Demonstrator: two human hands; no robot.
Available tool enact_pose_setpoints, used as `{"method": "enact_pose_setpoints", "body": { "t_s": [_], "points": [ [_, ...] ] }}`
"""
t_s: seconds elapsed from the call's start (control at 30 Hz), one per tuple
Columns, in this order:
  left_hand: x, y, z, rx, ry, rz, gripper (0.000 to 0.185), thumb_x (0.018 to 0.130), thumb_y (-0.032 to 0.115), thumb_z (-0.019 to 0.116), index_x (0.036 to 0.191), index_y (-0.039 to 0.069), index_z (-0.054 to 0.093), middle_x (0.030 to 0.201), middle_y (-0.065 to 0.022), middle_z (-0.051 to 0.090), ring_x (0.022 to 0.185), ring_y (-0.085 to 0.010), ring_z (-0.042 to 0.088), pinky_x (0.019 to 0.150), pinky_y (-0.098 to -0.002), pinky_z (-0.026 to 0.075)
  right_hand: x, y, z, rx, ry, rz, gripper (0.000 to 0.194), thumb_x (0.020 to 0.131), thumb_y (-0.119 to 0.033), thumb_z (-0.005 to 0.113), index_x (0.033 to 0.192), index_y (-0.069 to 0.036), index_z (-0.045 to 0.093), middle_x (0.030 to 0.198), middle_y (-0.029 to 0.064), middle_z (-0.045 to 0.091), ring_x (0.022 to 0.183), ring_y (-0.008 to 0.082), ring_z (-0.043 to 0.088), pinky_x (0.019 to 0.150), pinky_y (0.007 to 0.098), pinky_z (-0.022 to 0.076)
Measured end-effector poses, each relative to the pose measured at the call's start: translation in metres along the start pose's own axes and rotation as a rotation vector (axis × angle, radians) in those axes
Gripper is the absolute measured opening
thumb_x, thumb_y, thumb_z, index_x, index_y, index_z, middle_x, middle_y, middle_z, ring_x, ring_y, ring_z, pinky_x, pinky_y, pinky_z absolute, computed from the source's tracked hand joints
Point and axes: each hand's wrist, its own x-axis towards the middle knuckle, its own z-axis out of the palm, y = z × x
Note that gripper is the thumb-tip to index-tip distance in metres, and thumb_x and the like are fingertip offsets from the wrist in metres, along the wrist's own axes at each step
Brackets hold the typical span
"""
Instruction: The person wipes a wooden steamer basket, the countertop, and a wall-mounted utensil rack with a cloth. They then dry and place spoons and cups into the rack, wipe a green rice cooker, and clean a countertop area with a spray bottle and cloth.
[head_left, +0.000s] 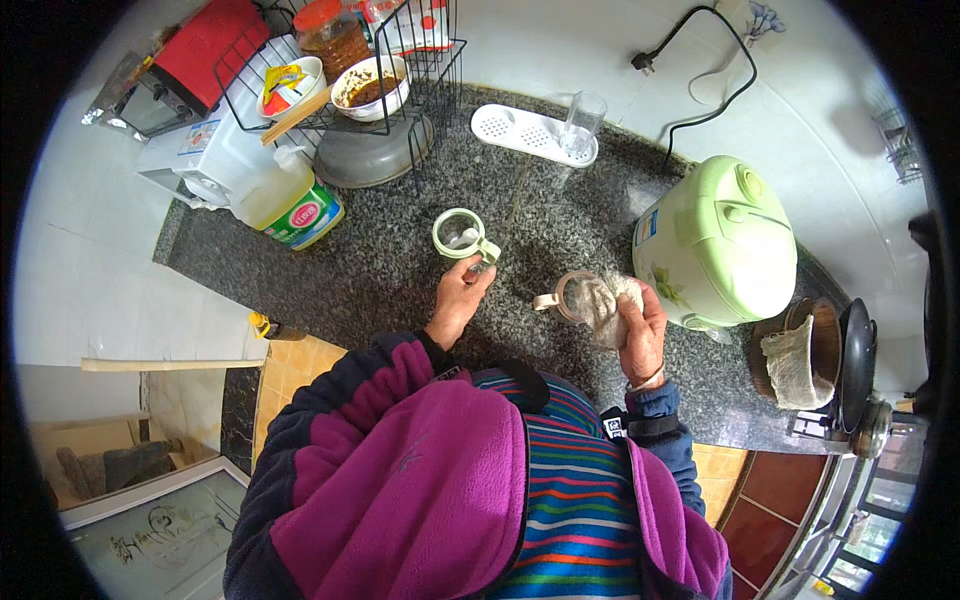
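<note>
On the speckled stone countertop (375, 262) stands a clear jar with a green rim and handle (459, 234), a white spoon inside. My left hand (461, 296) is at its near side, fingertips close to the green handle; whether they grip it is unclear. My right hand (643, 330) holds a crumpled beige cloth (611, 304) against a second clear jar with a pale pink rim and handle (571, 298). The cloth covers this jar's right side, and its handle points left.
A green rice cooker (720, 244) stands at the right, beside a wooden bucket (772, 360) with a cloth over it. Towards the wall is a white tray (517, 131) with a clear glass (585, 120). An oil jug (296, 214) and wire rack (420, 82) stand at the left.
</note>
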Motion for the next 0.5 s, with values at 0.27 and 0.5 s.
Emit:
{"method": "enact_pose_setpoints", "body": {
  "t_s": [0.27,0.5],
  "points": [
    [-0.006,0.041,0.009,0.658,-0.092,0.53,0.045,0.089,0.024,0.065,0.124,0.002,0.051,0.068,-0.0173,0.063,0.059,-0.0304,0.064,0.054,-0.04,0.049,-0.004,0.0,-0.002,0.018,0.025,0.001,0.023,0.094,-0.007,0.054,0.116,0.001,0.055,0.104,0.0064,0.065,0.092,0.0131,0.062,0.082,0.0275,0.0504],
    [0.016,0.057,0.005,1.118,-0.121,0.676,0.038,0.09,0.037,0.061,0.102,0.0,0.056,0.063,-0.0174,0.062,0.059,-0.0371,0.063,0.053,-0.0471,0.049,-0.007,0.0,-0.002,0.015,-0.001,-0.009,0.025,0.093,-0.004,0.054,0.118,-0.001,0.055,0.104,0.006,0.065,0.092,0.0146,0.063,0.08,0.0287,0.0521]
  ]
}}
